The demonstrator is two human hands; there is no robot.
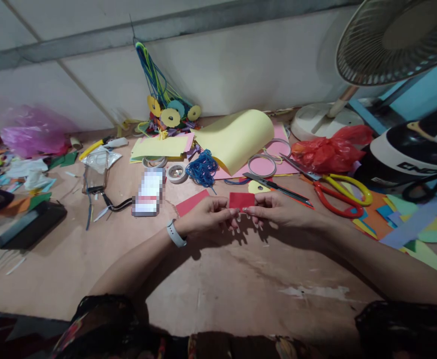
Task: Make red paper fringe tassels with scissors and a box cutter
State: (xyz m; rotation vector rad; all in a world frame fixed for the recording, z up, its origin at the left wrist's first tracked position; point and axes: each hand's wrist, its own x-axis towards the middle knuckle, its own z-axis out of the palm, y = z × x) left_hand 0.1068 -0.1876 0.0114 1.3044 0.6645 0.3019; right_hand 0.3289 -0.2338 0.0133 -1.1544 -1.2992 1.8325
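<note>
Between my two hands, just above the table, is a small red piece of paper (241, 200). The fingers of my left hand (214, 213) pinch its left edge. On the right edge, my right hand (269, 210) grips it between thumb and fingers. A larger red paper sheet (190, 203) lies on the table, partly behind my left hand. Beyond my right hand lie a box cutter (278, 189) and a yellow paper piece with a hole (258, 186). A tangle of blue cord (202, 168) sits behind my hands.
Scissors with red and yellow handles (343, 194) lie right, near paper scraps (409, 219). A phone (148, 192) and a tape roll (176, 172) are left of centre. Yellow sheets (237, 137) curl at the back. A fan (330, 117) and a dark bottle (409, 149) stand right.
</note>
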